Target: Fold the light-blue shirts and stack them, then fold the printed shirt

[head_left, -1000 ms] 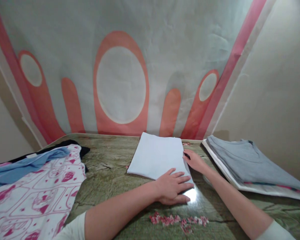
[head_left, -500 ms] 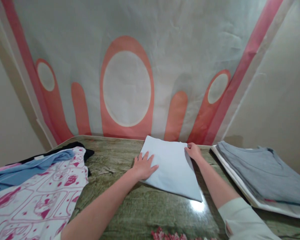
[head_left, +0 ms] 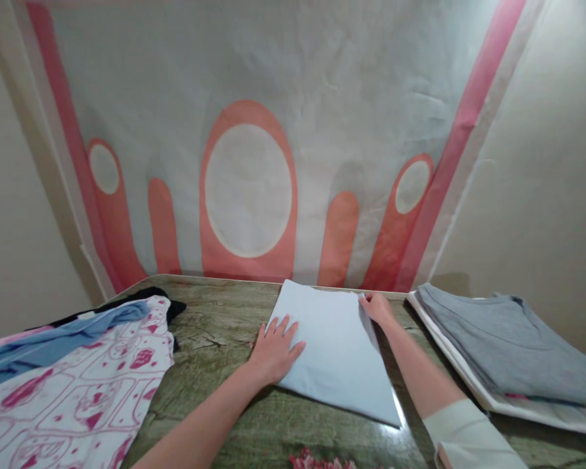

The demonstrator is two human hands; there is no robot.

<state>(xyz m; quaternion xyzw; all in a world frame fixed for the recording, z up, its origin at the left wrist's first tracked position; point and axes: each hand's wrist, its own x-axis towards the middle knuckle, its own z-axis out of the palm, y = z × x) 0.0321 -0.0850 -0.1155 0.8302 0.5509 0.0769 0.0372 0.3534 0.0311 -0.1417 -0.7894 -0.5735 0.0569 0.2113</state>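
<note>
With twelve o'clock straight ahead of the person, the wall hanging point(head_left: 254, 58) fills twelve, its top out of sight; it is a greyish, faintly creased sheet printed with orange-red columns and pale ovals. Below it spreads the table point(head_left: 215, 316), its near side cut off, the surface patterned like cracked, greenish-brown wood with a glossy shine. At ten o'clock lies a loose heap running out of view: a white garment point(head_left: 85, 397) with magenta line drawings on top, a rumpled blue garment point(head_left: 73, 348) and, mostly hidden, a black garment point(head_left: 159, 292). I can't make out where each one ends. At two o'clock a smooth gray shirt point(head_left: 505, 342) lies flat, neckline away from the person, over white fabric point(head_left: 537, 412) that shows only as a rim. Between the two piles, at about half past twelve, the pale folded cloth point(head_left: 329, 352) rests on the table, smooth and four-sided, its near edge slanting down to a pointed corner at five o'clock. The left hand point(head_left: 276, 352) lies palm down on its nine o'clock edge, fingers spread apart. The right hand point(head_left: 377, 307) has its fingertips drawn together, clamped on the one o'clock corner, though the knuckles partly hide the grip; a pale sleeve point(head_left: 469, 430) covers that forearm. Smallest, a pink flower print point(head_left: 317, 460) peeps in at six o'clock, cropped.
</note>
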